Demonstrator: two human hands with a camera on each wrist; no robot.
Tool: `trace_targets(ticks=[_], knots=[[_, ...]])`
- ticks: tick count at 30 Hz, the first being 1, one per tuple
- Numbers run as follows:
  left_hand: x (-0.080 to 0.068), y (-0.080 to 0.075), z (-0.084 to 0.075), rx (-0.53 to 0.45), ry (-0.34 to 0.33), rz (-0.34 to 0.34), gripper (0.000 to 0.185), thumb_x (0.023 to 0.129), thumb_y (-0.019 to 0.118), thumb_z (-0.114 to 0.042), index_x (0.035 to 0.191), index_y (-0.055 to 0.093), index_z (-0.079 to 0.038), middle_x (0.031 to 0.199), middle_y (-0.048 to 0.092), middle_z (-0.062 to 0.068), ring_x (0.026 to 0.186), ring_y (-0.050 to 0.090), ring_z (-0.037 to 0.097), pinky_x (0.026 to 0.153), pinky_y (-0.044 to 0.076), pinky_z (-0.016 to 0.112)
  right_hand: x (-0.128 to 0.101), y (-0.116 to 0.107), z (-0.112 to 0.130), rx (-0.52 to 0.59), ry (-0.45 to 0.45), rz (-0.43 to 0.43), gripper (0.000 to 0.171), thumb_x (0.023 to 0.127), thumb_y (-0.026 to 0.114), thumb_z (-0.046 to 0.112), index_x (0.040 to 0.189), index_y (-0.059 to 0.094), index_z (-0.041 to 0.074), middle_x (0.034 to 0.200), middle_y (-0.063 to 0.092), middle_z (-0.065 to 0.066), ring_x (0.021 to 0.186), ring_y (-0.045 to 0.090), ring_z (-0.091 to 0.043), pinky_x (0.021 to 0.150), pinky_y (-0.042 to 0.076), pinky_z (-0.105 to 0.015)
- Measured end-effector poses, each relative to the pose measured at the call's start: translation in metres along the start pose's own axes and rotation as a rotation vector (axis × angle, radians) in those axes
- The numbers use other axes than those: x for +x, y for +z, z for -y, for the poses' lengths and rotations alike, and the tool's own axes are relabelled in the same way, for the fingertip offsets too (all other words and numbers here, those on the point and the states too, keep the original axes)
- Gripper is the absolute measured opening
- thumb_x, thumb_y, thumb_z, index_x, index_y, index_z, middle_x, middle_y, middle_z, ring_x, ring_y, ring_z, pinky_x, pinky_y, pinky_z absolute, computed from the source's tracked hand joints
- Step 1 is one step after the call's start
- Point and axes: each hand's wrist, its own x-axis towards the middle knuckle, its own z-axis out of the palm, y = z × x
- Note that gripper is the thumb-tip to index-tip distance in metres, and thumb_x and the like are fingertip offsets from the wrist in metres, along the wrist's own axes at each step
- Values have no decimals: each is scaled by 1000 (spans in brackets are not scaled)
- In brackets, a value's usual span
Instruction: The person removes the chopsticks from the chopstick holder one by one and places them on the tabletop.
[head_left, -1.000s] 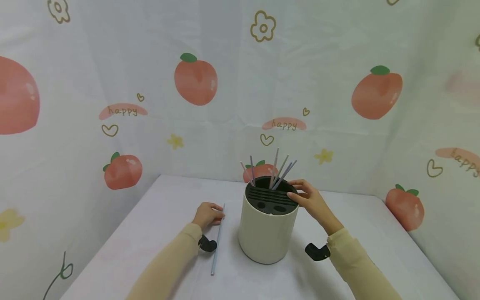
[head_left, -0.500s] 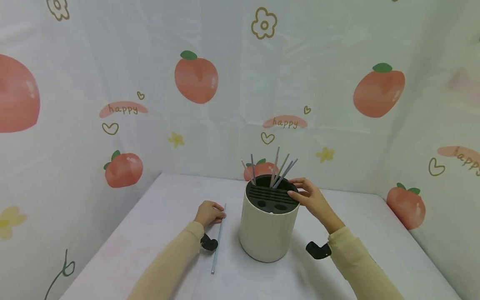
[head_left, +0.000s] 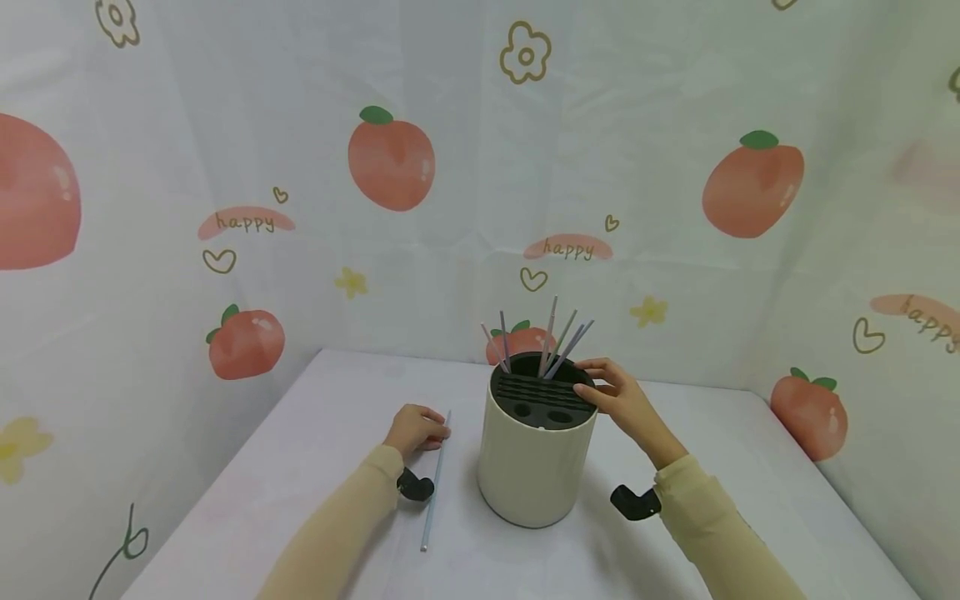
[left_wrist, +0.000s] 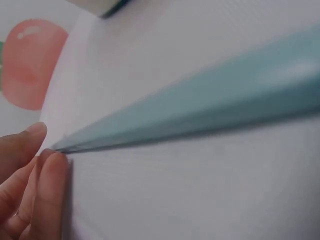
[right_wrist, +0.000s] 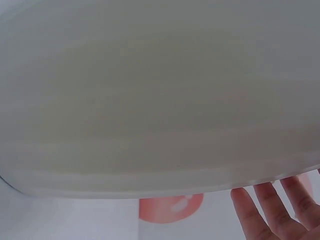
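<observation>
A light blue chopstick (head_left: 435, 500) lies lengthwise on the table, left of a round cream knife holder (head_left: 532, 475). My left hand (head_left: 415, 429) pinches its far, thin end; thumb and fingertips meet there in the left wrist view, where the chopstick (left_wrist: 210, 100) runs large across the picture. My right hand (head_left: 618, 404) holds the knife holder at the right of its rim, thumb over the black slotted insert (head_left: 542, 396). In the right wrist view, the cream wall (right_wrist: 160, 110) fills most of the picture, with fingertips at its edge. The right thumb is hidden there.
Several pastel chopsticks (head_left: 551, 337) stand slanted in the holder's rear opening. The holder stands upright on the white table (head_left: 360, 383). A white cloth printed with peaches (head_left: 392, 167) hangs behind. Black wrist cameras sit under both sleeves.
</observation>
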Motion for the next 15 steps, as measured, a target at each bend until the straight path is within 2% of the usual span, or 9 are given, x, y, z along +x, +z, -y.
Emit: trace_targets(ticks=[3, 6, 10, 13, 15], knots=[[0, -6, -7, -81, 15, 18, 31, 80, 76, -1, 109, 67, 6, 85, 70, 12, 69, 67, 16, 63, 60, 26, 1, 1, 0, -8, -6, 3, 41, 95, 62, 20, 131, 51, 5, 131, 52, -27, 107, 62, -36, 80, 55, -34], [-4, -17, -26, -186, 98, 59, 36, 85, 72, -3, 117, 63, 8, 95, 71, 14, 81, 69, 20, 73, 61, 30, 1, 1, 1, -9, -6, 3, 41, 95, 62, 20, 131, 51, 6, 131, 53, -26, 107, 63, -36, 80, 55, -34], [-20, -32, -71, -302, 250, 115, 38, 90, 67, -6, 126, 58, 6, 104, 69, 9, 92, 67, 17, 85, 59, 34, 0, 0, 1, -9, -3, 3, 41, 94, 63, 20, 131, 51, 6, 131, 53, -26, 108, 62, -37, 82, 55, -35], [-37, -37, -107, -355, 366, 133, 40, 91, 67, -7, 127, 57, 5, 102, 65, 3, 92, 66, 12, 87, 58, 33, 0, 0, 1, -16, -6, -1, 41, 94, 63, 20, 131, 51, 7, 131, 54, -26, 109, 62, -38, 83, 55, -37], [-47, -37, -124, -379, 439, 147, 39, 91, 67, -7, 125, 56, 7, 101, 64, 1, 92, 66, 11, 87, 58, 32, -1, 0, 1, -11, -9, -1, 41, 95, 63, 20, 131, 51, 6, 131, 54, -26, 109, 62, -38, 84, 56, -37]])
